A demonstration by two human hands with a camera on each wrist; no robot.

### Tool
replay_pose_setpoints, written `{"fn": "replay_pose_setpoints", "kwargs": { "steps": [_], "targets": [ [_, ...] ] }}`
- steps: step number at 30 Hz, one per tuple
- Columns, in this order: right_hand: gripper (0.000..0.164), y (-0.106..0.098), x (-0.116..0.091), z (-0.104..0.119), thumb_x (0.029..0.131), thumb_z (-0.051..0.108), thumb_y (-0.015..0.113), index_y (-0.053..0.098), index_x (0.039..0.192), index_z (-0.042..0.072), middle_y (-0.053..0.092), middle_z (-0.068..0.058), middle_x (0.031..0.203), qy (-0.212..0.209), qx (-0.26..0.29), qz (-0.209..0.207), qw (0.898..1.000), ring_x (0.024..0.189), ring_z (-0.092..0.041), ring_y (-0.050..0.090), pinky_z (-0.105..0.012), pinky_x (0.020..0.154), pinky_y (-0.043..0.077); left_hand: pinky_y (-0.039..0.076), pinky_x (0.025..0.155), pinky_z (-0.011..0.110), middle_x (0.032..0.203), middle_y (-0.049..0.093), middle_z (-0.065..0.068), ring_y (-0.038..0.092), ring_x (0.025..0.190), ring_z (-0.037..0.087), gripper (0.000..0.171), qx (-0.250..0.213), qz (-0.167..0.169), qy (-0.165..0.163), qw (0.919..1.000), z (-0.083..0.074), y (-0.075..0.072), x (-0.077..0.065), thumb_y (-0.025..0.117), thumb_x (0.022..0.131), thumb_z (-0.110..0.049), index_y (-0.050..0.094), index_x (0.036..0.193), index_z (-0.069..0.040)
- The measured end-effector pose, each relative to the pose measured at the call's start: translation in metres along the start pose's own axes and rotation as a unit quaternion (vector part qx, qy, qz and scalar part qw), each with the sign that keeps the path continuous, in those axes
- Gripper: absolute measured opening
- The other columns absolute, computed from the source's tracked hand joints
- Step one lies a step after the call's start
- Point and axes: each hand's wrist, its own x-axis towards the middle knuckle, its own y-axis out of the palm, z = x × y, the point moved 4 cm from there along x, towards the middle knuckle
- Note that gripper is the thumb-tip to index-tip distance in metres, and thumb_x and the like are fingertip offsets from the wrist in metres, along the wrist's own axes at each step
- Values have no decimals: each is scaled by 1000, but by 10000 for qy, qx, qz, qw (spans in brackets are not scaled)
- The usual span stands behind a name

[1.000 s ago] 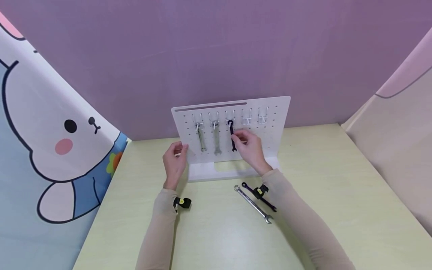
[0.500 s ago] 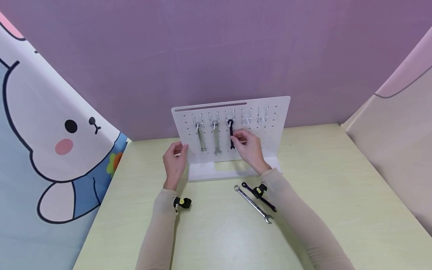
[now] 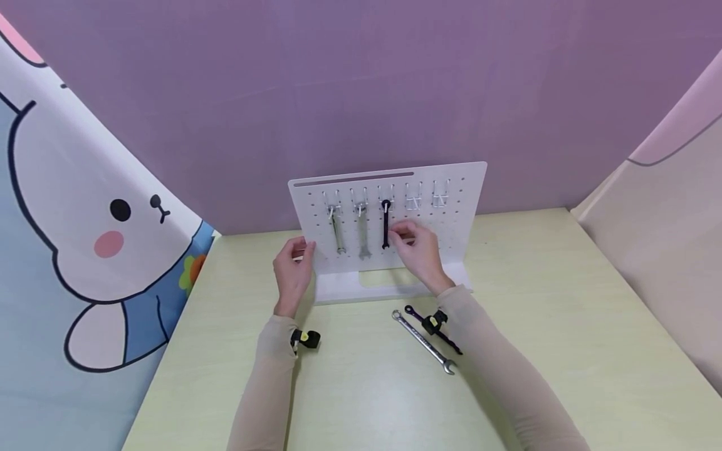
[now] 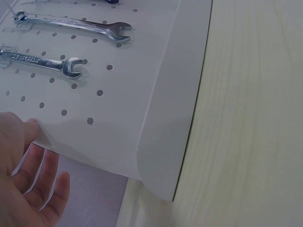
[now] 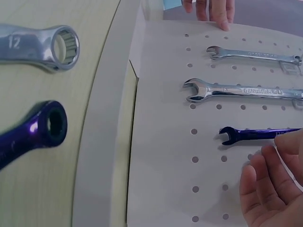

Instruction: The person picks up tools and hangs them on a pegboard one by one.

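Observation:
A white pegboard point(image 3: 462, 219) stands upright on its base. My left hand point(image 3: 292, 269) holds its left edge, thumb on the front and fingertips behind, as the left wrist view shows. Two silver wrenches hang on the left hooks, a smaller one point(image 4: 33, 59) and a larger one point(image 4: 71, 21). To their right a dark wrench point(image 3: 386, 225) hangs straight down from the third hook. My right hand point(image 3: 417, 250) is beside its handle with relaxed fingers; in the right wrist view the fingertips overlap the handle, so contact is hard to judge.
On the table point(image 3: 350, 388) before the board lie a silver wrench point(image 3: 423, 341) and a dark wrench point(image 3: 414, 313), partly hidden by the right wrist strap. Two hooks point(image 3: 413, 202) to the right carry no wrench. A purple backdrop point(image 3: 361, 94) rises behind.
The hanging dark wrench has swung from a slight tilt to straight down, its lower end moving left. My right fingers have come off it to the right. The left hand stays put.

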Motion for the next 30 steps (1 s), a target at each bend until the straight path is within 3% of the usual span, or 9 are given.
{"fn": "replay_pose_setpoints", "kwargs": {
  "steps": [10, 21, 26, 30],
  "targets": [
    [18, -4, -8, -7, 103, 14, 67, 77, 113, 3, 78, -13, 111, -6, 57, 2, 10000, 98, -29, 72, -43, 88, 61, 54, 80, 27, 110, 77, 17, 73, 101, 31, 25, 36, 45, -71, 10000, 2, 2, -1, 73, 103, -23, 74, 118, -3],
    [24, -6, -17, -15, 110, 17, 57, 75, 120, 5, 79, -12, 105, 360, 8, 313, 9989, 98, -28, 73, -41, 88, 60, 54, 80, 28, 109, 77, 18, 73, 100, 32, 27, 19, 19, -1, 10000, -1, 2, -1, 73, 103, -25, 74, 118, -3],
    [21, -7, -24, -18, 106, 17, 65, 80, 114, 5, 82, -11, 102, 466, -159, 562, 9972, 90, -27, 77, -29, 78, 61, 54, 79, 26, 109, 77, 18, 73, 100, 32, 26, 23, 20, -8, 10000, -1, 2, -1, 73, 102, -24, 74, 117, -3],
    [20, -7, -31, -17, 103, 16, 70, 81, 110, 2, 83, -12, 99, 628, 93, 749, 9952, 83, -28, 79, -21, 67, 59, 54, 80, 27, 111, 77, 17, 72, 100, 31, 26, 4, -3, -78, 10000, 0, 1, 0, 73, 102, -24, 74, 118, -3]
  ]
}}
